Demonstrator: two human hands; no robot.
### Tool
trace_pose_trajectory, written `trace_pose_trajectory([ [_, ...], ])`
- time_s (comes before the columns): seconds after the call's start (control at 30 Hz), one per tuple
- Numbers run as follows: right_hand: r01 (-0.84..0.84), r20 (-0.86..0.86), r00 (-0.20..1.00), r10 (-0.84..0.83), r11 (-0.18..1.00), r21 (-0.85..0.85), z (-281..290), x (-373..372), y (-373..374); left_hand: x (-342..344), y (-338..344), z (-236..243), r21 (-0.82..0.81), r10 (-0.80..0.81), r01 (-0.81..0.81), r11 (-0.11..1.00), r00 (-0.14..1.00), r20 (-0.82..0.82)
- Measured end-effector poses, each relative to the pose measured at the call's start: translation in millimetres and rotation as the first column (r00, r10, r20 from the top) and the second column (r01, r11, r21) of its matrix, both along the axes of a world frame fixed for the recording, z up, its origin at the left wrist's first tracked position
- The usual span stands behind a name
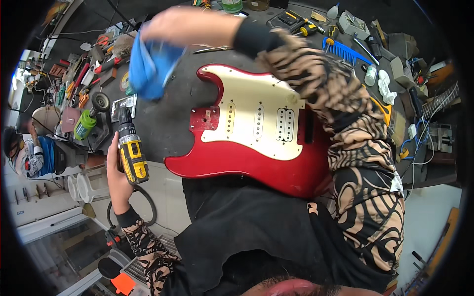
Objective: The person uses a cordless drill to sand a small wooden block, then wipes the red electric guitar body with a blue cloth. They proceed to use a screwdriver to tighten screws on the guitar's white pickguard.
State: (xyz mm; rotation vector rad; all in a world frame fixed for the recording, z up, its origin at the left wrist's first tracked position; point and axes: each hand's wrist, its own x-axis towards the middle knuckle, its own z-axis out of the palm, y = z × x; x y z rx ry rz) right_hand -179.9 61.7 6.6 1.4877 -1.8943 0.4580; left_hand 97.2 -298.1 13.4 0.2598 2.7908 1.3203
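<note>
With left hand (pixel 117 170) clamped on yellow cordless drill (pixel 130 148) clear of red guitar body (pixel 256 148), wipe using blue cloth (pixel 150 66) gripped in right hand (pixel 177 24).

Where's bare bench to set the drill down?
Bare patch on the bench: between the red guitar body, the drill in the left hand and the blue cloth. Left tool pile and far edge are crowded.
</note>
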Motion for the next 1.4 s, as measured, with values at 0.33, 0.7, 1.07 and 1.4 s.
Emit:
trace_pose_trajectory([
  [0.33,0.632,0.929,0.353,0.112,0.703,-0.325,79.0,207.0,191.2,-53.9,18.4,-8.2,-0.475,-0.251,0.182,0.861,0.964,-0.085],
  [0.7,0.463,0.502,0.575,-0.646,0.763,0.451,30.4,270.5,156.0,-63.8,27.1,9.5,-0.506,-0.194,0.254,0.824,0.966,0.168],
  [1.07,0.389,0.52,0.578,-0.629,0.772,0.502,24.8,262.4,151.5,-39.3,177.4,29.2,-0.32,-0.774,0.718,0.618,0.628,-0.088],
  [1.4,0.393,0.526,0.576,-0.626,0.776,0.493,26.9,266.6,151.9,-31.3,198.2,3.9,-0.346,-0.779,0.724,0.597,0.626,-0.036],
])
